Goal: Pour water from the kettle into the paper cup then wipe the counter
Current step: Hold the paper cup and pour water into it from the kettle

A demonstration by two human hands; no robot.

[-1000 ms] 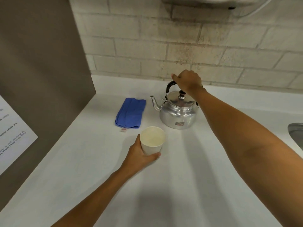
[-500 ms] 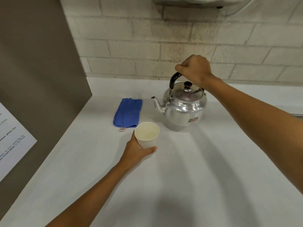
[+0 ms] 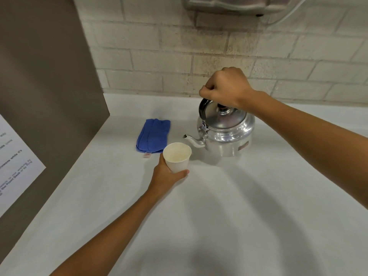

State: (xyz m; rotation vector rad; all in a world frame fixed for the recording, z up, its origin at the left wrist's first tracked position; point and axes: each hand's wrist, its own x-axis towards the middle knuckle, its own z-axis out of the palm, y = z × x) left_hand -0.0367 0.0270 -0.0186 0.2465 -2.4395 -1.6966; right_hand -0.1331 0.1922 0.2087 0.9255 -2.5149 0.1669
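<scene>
My right hand (image 3: 225, 87) covers the top of the kettle's handle (image 3: 203, 109), so my curled fingers are out of sight beneath it. My wrist hides part of the lid knob (image 3: 222, 106). On the paper cup (image 3: 177, 157), my left hand (image 3: 166, 174) hides the lower wall and base; I cannot tell whether it touches the bench (image 3: 239, 206). The cup also covers a corner of the blue cloth (image 3: 152, 135). The sheet's print (image 3: 14, 172) is cut off and blurred. The wall unit (image 3: 227, 4) is cropped.
</scene>
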